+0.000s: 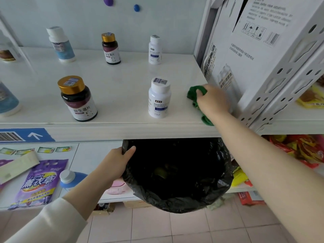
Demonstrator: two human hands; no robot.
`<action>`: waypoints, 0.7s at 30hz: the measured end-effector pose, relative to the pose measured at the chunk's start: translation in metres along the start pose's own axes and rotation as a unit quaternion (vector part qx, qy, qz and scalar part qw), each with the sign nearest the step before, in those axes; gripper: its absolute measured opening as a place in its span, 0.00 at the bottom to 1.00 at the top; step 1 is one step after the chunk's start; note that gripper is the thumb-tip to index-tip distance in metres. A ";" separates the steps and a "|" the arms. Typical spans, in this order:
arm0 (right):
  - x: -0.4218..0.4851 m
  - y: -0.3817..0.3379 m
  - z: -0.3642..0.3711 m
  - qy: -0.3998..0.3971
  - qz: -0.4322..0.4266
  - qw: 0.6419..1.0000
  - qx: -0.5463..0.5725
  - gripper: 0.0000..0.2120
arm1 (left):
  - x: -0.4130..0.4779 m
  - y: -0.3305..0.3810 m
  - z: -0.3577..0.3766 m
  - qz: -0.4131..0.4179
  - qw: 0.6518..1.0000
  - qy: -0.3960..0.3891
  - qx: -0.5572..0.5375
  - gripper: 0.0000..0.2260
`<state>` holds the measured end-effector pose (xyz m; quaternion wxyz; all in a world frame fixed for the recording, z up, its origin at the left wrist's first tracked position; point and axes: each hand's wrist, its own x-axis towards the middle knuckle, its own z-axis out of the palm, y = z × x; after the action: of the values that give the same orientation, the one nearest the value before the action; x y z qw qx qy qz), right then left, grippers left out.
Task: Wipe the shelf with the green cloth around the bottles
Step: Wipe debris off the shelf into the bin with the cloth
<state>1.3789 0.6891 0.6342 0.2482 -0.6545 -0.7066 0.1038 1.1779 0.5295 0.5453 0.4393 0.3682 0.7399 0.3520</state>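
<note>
- Right hand [213,100] closed on the bunched green cloth [194,95], pressing it to the shelf [122,88] at the right end, just beside the cardboard box [245,58].
- Cloth is a crumpled strip; long axis runs roughly from the back of the shelf to its front lip, one tail showing at the front edge under the wrist.
- Nearest bottle: white bottle [159,98], left of the cloth, not touching it.
- Left hand [117,163] clamped on the rim of a black bag [175,176], held open under the shelf's front edge.
- Progress: judged early or mid. Cloth is at the far right corner; can't tell from the surface which parts are already wiped.
- Left, as I read it: gaps around the white bottle, the dark bottle [78,99] with gold cap, and the back row of three bottles.
</note>
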 end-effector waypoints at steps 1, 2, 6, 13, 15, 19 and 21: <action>-0.005 -0.002 0.004 0.010 -0.025 1.000 -0.007 0.15 | 0.000 0.000 0.000 0.000 1.000 0.001 0.000 0.14; -0.012 -0.004 0.007 0.017 -0.050 0.999 -0.007 0.14 | 0.000 0.000 0.000 0.000 1.000 0.000 -0.002 0.14; -0.051 -0.010 0.006 0.006 -0.131 0.991 -0.024 0.14 | 0.001 -0.003 0.000 -0.001 1.000 -0.001 -0.005 0.13; -0.130 0.008 0.005 -0.166 -0.188 0.968 0.027 0.12 | -0.003 -0.004 0.001 -0.001 1.000 -0.004 -0.010 0.14; -0.141 0.020 0.010 -0.191 -0.161 0.966 0.059 0.12 | -0.005 -0.004 0.002 0.003 1.000 -0.006 -0.006 0.13; -0.136 0.035 0.006 -0.181 -0.110 0.974 0.082 0.15 | -0.011 -0.016 0.004 -0.008 0.999 0.008 0.030 0.18; -0.138 0.034 0.009 -0.230 -0.112 0.963 0.078 0.15 | -0.019 -0.028 0.006 -0.012 0.998 0.022 0.052 0.19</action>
<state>1.4075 0.5602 0.5812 0.1390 -0.5080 -0.8033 0.2782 1.1830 0.5014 0.5270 0.4074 0.3737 0.7712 0.3155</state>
